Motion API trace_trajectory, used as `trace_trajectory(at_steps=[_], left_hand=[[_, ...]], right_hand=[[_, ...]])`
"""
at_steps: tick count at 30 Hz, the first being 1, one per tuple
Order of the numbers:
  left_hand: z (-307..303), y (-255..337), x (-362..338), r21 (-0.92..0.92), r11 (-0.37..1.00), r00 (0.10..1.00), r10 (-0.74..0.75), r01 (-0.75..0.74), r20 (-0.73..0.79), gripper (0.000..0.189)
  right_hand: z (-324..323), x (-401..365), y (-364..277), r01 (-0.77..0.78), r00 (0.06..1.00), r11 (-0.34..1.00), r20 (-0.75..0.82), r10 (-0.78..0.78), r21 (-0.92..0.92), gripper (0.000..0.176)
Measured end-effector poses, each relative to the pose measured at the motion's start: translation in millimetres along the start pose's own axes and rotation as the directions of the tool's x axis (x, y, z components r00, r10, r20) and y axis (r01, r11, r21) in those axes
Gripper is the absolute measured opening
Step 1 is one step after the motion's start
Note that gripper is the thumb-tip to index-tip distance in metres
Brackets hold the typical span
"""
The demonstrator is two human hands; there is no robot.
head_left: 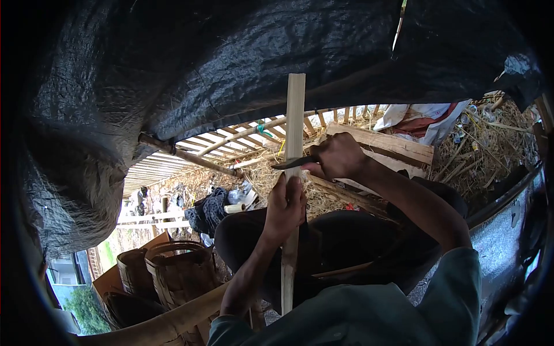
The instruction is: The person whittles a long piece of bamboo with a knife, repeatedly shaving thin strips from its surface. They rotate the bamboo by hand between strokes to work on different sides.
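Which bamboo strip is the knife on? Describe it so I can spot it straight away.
Under the black tarp, at frame centre, the left hand grips a pale flat strip. It stands upright, and the right hand lays a knife across it. The other bamboo lies flat or slanted behind; only this piece is vertical and held.
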State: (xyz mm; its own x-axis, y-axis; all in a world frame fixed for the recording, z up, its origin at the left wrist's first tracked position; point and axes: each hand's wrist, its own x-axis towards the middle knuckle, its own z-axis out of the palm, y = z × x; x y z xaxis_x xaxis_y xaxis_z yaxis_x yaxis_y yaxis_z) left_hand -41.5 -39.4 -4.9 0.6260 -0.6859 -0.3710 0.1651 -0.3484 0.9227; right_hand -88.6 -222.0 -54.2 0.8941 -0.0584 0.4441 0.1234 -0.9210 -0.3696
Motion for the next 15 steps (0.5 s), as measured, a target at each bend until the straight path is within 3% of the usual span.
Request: trace_trajectory(at_steps=[2,3,4,6,7,10,13,15], left_hand=[[-2.7,-6.3,8.6,0.097,0.993,0.998,0.063,-0.064,0.005,0.02],[-1.3,-1.4,3.3,0.025,0.999,0.999,-0.029,0.03,-0.019,0.021],[3.6,-2.1,-2.3,0.012,0.999,0.999,-0.03,0.03,0.017,0.022],[9.8,-4.9,-13.9,0.004,1.0,0.996,-0.017,0.017,0.084,0.022],[7.7,-2.3,-12.5,0.045,0.998,0.996,0.048,-0.051,0.074,0.023],[-1.2,4.7,-5.5,-0.014,0.999,0.997,-0.041,0.042,0.068,0.023],[-0.5,3.1,-2.1,-0.059,0.997,0.996,-0.055,0.06,0.073,0.023],[0.6,5.8,-1.2,-0.047,0.997,0.996,-0.064,0.067,0.055,0.024]], right_hand=[[7.4,7.7,8.9,-0.135,0.984,0.988,0.111,0.143,-0.07,0.055],[21.8,13.0,35.4,-0.387,0.922,0.918,-0.028,0.386,-0.085,0.06],[-4.9,30.7,58.2,-0.628,0.776,0.768,-0.019,0.631,-0.129,0.067],[-25.4,34.8,106.9,-0.762,0.643,0.646,-0.151,0.751,-0.034,0.073],[-33.4,30.5,122.9,-0.778,0.621,0.628,-0.171,0.765,-0.016,0.075],[-50.5,25.5,126.0,-0.744,0.623,0.669,-0.362,0.693,0.001,0.071],[-59.1,27.8,107.6,-0.613,0.704,0.789,-0.429,0.567,0.038,0.069],[-56.8,26.7,88.2,-0.509,0.788,0.86,-0.389,0.478,0.026,0.064]])
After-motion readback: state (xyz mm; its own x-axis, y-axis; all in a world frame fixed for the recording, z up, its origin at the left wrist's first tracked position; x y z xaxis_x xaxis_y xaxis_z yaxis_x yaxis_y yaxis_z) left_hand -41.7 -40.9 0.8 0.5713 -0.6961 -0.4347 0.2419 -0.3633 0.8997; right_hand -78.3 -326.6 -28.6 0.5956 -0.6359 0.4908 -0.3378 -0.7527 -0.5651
